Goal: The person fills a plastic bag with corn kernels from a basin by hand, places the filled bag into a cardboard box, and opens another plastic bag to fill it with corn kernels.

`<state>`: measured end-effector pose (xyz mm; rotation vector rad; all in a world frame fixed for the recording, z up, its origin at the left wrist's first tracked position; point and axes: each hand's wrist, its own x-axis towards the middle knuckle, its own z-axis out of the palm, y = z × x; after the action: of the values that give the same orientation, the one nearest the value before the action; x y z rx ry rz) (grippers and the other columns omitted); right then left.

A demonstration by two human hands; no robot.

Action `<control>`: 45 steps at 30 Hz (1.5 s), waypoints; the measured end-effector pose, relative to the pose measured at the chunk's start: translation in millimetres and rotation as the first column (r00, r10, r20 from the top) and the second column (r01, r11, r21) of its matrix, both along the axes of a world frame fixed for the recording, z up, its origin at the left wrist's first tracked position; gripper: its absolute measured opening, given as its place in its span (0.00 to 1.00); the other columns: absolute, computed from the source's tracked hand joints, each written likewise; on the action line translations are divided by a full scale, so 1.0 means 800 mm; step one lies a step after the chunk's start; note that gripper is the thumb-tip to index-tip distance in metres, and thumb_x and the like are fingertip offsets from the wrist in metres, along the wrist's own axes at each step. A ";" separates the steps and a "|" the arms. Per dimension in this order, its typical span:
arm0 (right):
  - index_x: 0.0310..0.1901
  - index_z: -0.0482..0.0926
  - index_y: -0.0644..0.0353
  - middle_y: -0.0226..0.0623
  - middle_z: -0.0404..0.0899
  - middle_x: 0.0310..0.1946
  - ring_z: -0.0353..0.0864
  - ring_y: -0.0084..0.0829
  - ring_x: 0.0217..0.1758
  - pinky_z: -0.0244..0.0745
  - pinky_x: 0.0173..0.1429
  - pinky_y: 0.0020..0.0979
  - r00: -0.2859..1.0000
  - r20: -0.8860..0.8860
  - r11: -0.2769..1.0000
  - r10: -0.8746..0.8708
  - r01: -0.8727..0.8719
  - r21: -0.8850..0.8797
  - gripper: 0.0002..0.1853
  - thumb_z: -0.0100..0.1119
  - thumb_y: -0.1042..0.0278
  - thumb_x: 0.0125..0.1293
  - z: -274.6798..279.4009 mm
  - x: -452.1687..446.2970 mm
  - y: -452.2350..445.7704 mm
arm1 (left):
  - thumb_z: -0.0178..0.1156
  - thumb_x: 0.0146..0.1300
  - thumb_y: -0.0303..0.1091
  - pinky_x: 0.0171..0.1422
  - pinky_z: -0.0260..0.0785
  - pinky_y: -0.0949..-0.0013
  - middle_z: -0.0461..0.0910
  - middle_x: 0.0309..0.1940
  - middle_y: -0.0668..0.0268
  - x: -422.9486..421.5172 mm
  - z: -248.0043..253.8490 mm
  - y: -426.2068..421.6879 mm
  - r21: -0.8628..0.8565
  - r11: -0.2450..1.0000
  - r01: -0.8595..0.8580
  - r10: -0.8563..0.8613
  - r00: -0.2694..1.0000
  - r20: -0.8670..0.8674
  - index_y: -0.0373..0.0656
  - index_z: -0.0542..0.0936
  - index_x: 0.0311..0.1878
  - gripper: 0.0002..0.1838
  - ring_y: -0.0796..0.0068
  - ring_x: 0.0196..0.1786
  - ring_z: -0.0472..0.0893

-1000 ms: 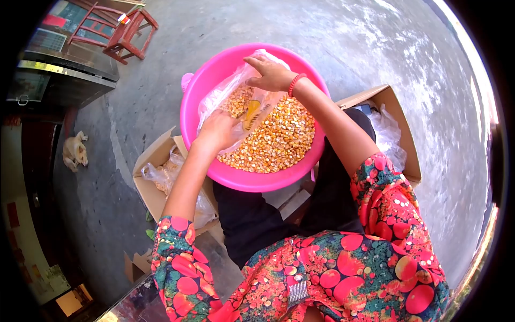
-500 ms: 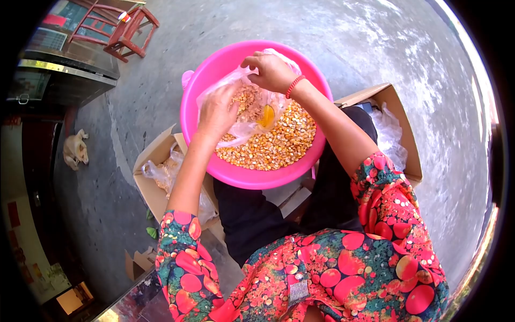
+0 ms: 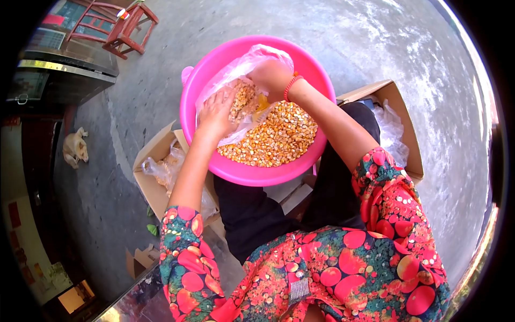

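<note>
Thin translucent white plastic bag with a yellow printed patch [image 3: 252, 60] lies in the round pink plastic basin [image 3: 244, 178], from the left edge toward the far edge, its mouth gaping over pale yellow bits [image 3: 244, 99]. Through the head camera, my only view, I see loose yellow-orange corn kernels [image 3: 279, 140] heaped toward the basin's right and near edges, beside the bag. I make out the left hand [image 3: 215, 114] palm down on the bag's left side, fingers extended and a little apart. The right hand [image 3: 271, 79], below a red beaded bracelet [image 3: 292, 88], reaches into the bag near the far edge; it is blurred and its fingertips are hidden, so I cannot tell whether it pinches anything. Open brown cardboard boxes stand at left [image 3: 149, 188] and right [image 3: 412, 137].
</note>
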<state>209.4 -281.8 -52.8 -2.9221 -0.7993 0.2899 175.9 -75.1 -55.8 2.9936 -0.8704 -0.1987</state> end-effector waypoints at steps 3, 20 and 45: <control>0.62 0.66 0.54 0.44 0.70 0.59 0.65 0.47 0.65 0.48 0.72 0.44 0.999 -0.028 0.999 0.018 -0.019 -0.029 0.37 0.65 0.65 0.47 -0.037 0.004 -0.005 | 0.69 0.44 0.40 0.64 0.62 0.55 0.66 0.61 0.52 0.000 -0.001 0.001 0.073 0.994 -0.084 0.091 0.991 -0.100 0.54 0.60 0.68 0.45 0.53 0.62 0.68; 0.24 0.78 0.56 0.40 0.77 0.25 0.79 0.41 0.31 0.74 0.37 0.39 0.936 -0.026 0.853 0.352 -0.310 0.419 0.07 0.58 0.63 0.52 -0.010 -0.103 0.008 | 0.65 0.53 0.29 0.67 0.58 0.59 0.60 0.62 0.52 -0.119 0.009 0.040 -0.725 0.650 -0.228 0.548 0.802 0.239 0.41 0.69 0.61 0.30 0.55 0.64 0.64; 0.32 0.75 0.55 0.22 0.66 0.17 0.50 0.12 0.10 0.46 0.13 0.18 0.205 -0.936 0.594 0.285 0.729 0.340 0.14 0.49 0.54 0.68 -0.013 -0.112 -0.043 | 0.65 0.55 0.41 0.69 0.51 0.57 0.56 0.65 0.47 -0.119 -0.030 0.034 -0.707 0.568 -0.421 0.676 0.729 0.110 0.32 0.78 0.47 0.23 0.50 0.67 0.58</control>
<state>119.5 -315.9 -63.5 -1.3720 -0.0432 1.2175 80.6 -47.9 -79.6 2.4578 0.1041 0.5903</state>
